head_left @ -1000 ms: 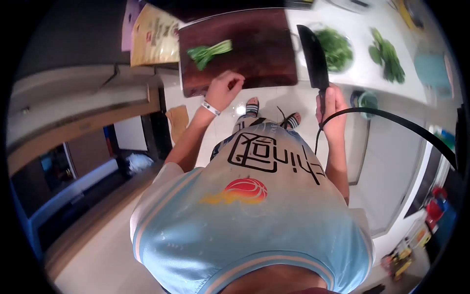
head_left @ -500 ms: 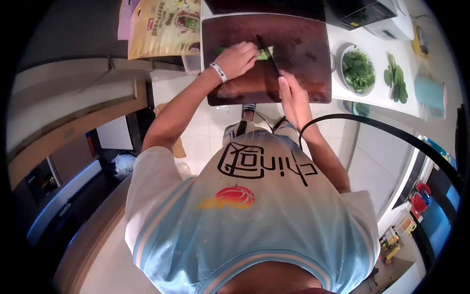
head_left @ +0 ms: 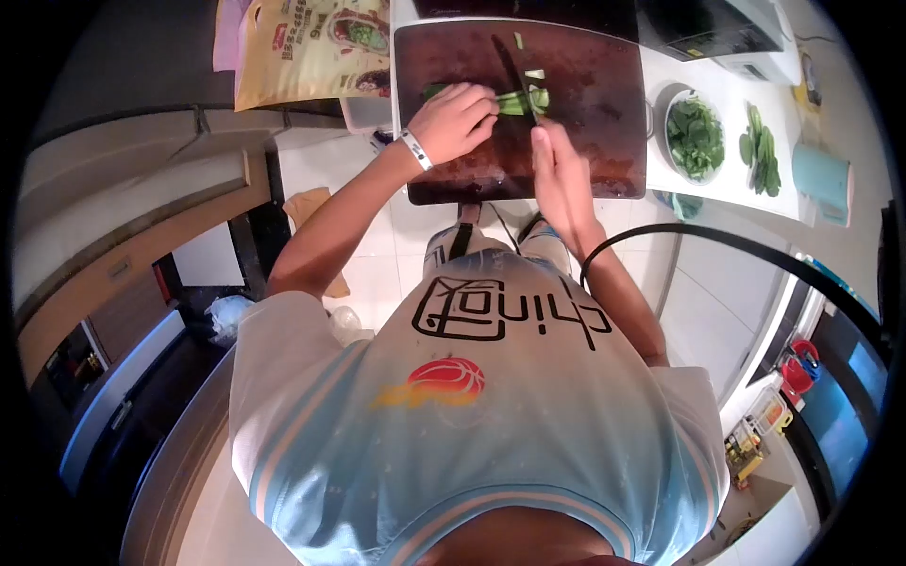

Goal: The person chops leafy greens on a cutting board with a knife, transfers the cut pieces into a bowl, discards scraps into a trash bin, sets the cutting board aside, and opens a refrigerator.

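My left hand (head_left: pixel 455 119), with a white band at the wrist, is closed over a bunch of green leafy vegetables (head_left: pixel 511 103) on the dark brown cutting board (head_left: pixel 595 75). The stalk ends stick out to the right of my fingers. My right hand (head_left: pixel 561 160) grips a knife (head_left: pixel 511 68) whose dark blade points up and to the left across the stalks. Cut stalk pieces (head_left: pixel 535 74) lie just right of the blade and above it. The leafy end is mostly hidden under my left hand.
Right of the board stand a bowl of cut greens (head_left: pixel 695 137) and a loose bunch of greens (head_left: pixel 761 151), then a light teal cup (head_left: pixel 823 179). A yellow printed bag (head_left: pixel 316 57) lies to the left. A white appliance (head_left: pixel 755 28) sits at the back right.
Loose cut stalk pieces now show beside and above the blade. The knife stands steeper over the stalks, and my right hand has shifted slightly upward. My left hand stays on the bunch.
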Motion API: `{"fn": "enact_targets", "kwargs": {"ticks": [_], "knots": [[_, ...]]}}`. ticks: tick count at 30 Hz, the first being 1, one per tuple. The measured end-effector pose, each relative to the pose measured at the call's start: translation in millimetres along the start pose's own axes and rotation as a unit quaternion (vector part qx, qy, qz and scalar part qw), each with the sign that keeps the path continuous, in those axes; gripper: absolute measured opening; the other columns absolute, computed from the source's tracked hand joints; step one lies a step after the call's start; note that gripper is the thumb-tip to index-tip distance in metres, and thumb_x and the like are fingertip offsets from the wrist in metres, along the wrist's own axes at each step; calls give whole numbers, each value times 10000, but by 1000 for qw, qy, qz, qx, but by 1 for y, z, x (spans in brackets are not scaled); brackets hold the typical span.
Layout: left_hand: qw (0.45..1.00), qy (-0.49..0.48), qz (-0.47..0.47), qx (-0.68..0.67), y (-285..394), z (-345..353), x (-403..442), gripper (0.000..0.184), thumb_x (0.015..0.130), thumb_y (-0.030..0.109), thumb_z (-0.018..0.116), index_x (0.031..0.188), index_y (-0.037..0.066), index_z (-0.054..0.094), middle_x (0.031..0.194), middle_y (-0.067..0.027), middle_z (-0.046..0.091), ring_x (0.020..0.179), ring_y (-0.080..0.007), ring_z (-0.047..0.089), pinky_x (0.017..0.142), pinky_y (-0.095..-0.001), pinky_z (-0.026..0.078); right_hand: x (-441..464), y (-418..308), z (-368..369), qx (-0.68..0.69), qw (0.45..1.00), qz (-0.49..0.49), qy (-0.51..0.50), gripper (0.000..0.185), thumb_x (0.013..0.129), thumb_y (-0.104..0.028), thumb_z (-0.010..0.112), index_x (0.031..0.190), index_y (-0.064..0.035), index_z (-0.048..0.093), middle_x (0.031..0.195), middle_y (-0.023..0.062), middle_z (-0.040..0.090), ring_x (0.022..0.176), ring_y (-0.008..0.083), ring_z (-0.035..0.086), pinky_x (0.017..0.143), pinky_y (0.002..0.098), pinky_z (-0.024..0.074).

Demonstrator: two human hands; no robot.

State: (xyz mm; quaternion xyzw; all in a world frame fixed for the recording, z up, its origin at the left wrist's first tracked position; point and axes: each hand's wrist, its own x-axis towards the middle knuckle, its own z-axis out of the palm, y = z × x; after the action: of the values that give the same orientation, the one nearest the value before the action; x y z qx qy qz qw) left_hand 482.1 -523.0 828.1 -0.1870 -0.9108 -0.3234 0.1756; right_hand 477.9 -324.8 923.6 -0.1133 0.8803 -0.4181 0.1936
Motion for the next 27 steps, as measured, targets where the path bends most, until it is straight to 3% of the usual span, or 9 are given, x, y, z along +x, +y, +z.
{"fn": "enact_targets", "kwargs": {"ticks": [4, 6, 8, 12, 16, 21, 24, 27], "knots": [[1000, -22, -17, -4, -10, 3, -15, 182, 835, 133, 632, 984, 32, 608, 1025, -80, 589, 979, -269, 579, 874, -376, 496, -3, 12, 23, -31, 999, 6, -23, 301, 1024, -291, 437, 1211, -72, 521, 835, 332, 591, 840, 519, 573, 692, 527, 450], [999, -32, -23, 6, -17, 6, -13, 189, 841, 140, 632, 995, 32, 603, 1027, -82, 586, 984, -274, 576, 871, -381, 497, 15, 17, 45, -31, 994, -98, 38, 275, 1024, -276, 437, 1149, -48, 523, 808, 319, 597, 795, 521, 576, 641, 554, 433], [997, -58, -40, 26, -15, 6, -17, 192, 850, 146, 629, 1004, 35, 600, 1031, -82, 585, 989, -276, 574, 865, -386, 499, 39, 9, 53, 9, 992, -124, 39, 271, 1028, -259, 426, 1143, -39, 535, 809, 316, 597, 803, 519, 572, 641, 529, 442], [1000, 10, -5, 5, -10, -3, -17, 213, 842, 169, 652, 1010, 43, 618, 1069, -87, 601, 1005, -275, 574, 879, -383, 491, 21, -8, 24, 22, 998, -47, 41, 294, 1032, -254, 421, 1178, -24, 531, 794, 308, 575, 799, 512, 561, 639, 481, 452], [997, 54, -18, 57, -6, -25, -21, 237, 828, 186, 672, 1015, 47, 625, 1069, -95, 605, 1011, -293, 571, 857, -391, 487, -12, -14, 25, 43, 998, 28, -22, 314, 1027, -276, 435, 1231, -49, 510, 777, 305, 563, 768, 511, 554, 629, 467, 446], [998, 0, -62, 8, -19, -9, -35, 243, 838, 152, 656, 1040, 28, 606, 1053, -141, 589, 1013, -347, 555, 876, -411, 472, 7, 3, 57, 28, 999, -44, 0, 267, 1025, -284, 447, 1011, -20, 486, 800, 321, 573, 795, 529, 541, 617, 505, 444], [998, -5, -59, 23, -24, -7, -35, 242, 834, 149, 657, 1037, 28, 604, 1041, -141, 588, 1000, -350, 556, 877, -408, 475, 43, -5, 62, 47, 993, -103, 19, 270, 1026, -282, 444, 1014, -17, 492, 781, 316, 569, 790, 529, 539, 612, 514, 437], [998, 0, -60, 12, -18, -20, -36, 266, 821, 159, 678, 1043, 30, 609, 1069, -138, 596, 1003, -346, 562, 877, -402, 475, 32, -8, 50, 45, 997, -60, 17, 273, 1033, -271, 417, 1010, -10, 497, 762, 308, 556, 780, 529, 526, 604, 490, 431]]}}
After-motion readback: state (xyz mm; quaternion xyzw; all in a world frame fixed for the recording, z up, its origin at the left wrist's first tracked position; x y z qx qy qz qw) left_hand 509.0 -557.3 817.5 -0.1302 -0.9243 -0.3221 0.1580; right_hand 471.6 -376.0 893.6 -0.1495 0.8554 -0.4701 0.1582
